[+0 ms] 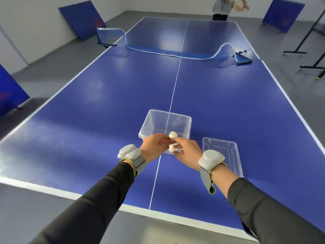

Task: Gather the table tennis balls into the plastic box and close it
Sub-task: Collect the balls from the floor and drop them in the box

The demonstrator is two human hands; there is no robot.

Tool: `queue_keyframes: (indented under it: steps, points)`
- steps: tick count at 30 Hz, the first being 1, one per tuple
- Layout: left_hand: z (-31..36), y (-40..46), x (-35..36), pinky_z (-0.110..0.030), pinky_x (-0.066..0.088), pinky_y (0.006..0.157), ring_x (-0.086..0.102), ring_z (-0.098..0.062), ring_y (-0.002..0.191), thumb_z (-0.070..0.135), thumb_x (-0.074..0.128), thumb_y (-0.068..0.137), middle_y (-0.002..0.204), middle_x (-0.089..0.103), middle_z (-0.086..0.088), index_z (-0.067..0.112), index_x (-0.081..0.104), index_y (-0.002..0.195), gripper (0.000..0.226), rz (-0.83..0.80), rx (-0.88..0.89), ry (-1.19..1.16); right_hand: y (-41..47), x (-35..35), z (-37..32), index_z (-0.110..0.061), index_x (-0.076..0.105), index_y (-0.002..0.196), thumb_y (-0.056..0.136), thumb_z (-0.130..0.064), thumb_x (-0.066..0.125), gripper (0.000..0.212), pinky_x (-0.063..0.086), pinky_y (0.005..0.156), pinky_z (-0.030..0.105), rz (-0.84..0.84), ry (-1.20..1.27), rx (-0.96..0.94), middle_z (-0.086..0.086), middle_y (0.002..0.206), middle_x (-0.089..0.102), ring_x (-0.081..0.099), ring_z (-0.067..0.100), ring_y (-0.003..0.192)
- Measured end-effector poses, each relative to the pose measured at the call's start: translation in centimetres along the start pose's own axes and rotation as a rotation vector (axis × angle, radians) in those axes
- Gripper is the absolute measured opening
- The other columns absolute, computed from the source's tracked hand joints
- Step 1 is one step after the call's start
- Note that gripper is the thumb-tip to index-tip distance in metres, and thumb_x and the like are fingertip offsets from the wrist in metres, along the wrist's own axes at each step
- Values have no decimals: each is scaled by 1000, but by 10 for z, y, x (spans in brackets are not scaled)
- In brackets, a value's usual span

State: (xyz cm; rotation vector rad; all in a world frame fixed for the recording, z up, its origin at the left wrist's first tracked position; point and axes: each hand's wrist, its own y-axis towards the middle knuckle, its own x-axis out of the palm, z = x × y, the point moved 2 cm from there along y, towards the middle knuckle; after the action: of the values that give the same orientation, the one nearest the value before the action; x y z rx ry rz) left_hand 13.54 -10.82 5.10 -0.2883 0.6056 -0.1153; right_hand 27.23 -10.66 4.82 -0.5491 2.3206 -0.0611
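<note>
Meeting over the clear plastic box (182, 120), left hand (154, 147) and right hand (187, 149), each pinching a ball (173, 134).

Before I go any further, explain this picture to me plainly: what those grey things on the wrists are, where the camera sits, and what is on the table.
The camera is worn on a person's head and looks down at their own two hands. The grey pods are strapped to the wrists; what they do is not visible. The left hand and the right hand meet over a clear plastic box on the blue table. At least two white balls sit at the fingertips. The lid lies beside the box, to its right. The net sags.
</note>
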Motion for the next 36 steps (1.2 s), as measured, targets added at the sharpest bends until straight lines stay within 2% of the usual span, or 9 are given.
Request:
queue_keyframes:
  steps: [3, 7, 9, 11, 14, 18, 24, 29, 36]
  points:
    - [-6, -19, -9, -25, 47, 71, 59, -19, 89, 12, 55, 89, 110, 69, -9, 13, 62, 115, 27, -18, 24, 36, -15, 12, -11, -21, 55, 120, 89, -4, 51, 35, 50, 92, 32, 32, 7, 22, 7, 122, 57, 56, 18, 109]
    - [-27, -43, -32, -17, 41, 58, 58, -24, 90, 14, 55, 90, 112, 69, -7, 17, 60, 120, 31, -41, 43, 67, -28, 40, -39, -16, 57, 117, 88, 1, 47, 35, 53, 92, 43, 86, 42, 23, 9, 120, 59, 57, 23, 111]
    - [-44, -58, -47, -15, 39, 56, 61, -30, 97, 13, 55, 89, 113, 69, -7, 17, 60, 120, 32, -53, 46, 67, -33, 62, -55, -15, 59, 115, 87, 2, 47, 35, 52, 93, 42, 101, 55, 20, 7, 119, 61, 58, 21, 110]
    - [-68, -74, -65, -15, 40, 55, 58, -25, 90, 12, 55, 88, 113, 69, -8, 18, 61, 119, 32, -74, 52, 80, -38, 89, -74, -14, 61, 112, 88, 1, 47, 32, 51, 93, 37, 110, 71, 22, 4, 118, 64, 58, 15, 104]
    - [-107, -97, -88, -20, 48, 65, 61, -19, 92, 11, 57, 88, 112, 70, -5, 19, 62, 117, 31, -99, 48, 85, -46, 132, -100, -12, 63, 109, 87, 0, 48, 29, 49, 92, 33, 139, 76, 34, 5, 113, 68, 61, 19, 99]
    - [-154, -124, -115, -41, 55, 88, 64, -19, 94, 12, 56, 87, 98, 71, -5, 20, 65, 111, 27, -137, -19, 66, -60, 189, -123, -14, 62, 110, 88, -4, 50, 28, 49, 94, 32, 115, 74, 69, 7, 112, 68, 63, 21, 104]
    - [-179, -156, -138, -43, 52, 93, 65, -26, 104, 4, 53, 86, 104, 73, -8, 14, 67, 110, 29, -99, 6, 35, -75, 223, -150, -13, 60, 114, 89, -3, 49, 29, 37, 65, -2, 131, 73, 58, 2, 117, 66, 58, 14, 92]
    - [-202, -198, -148, -41, 49, 99, 65, -26, 110, -3, 54, 87, 116, 70, -12, 7, 62, 119, 34, -35, 1, -65, -90, 246, -168, -16, 62, 112, 89, -5, 49, 29, 37, 85, 13, 107, 23, 8, 1, 115, 67, 61, 17, 105]
    - [-222, -254, -125, -25, 49, 86, 65, -20, 109, 4, 54, 88, 117, 70, -6, 12, 62, 121, 34, -17, -18, 1, -137, 283, -162, -14, 65, 108, 88, -6, 51, 26, 41, 84, 22, 154, -13, -12, 5, 109, 71, 63, 25, 103]
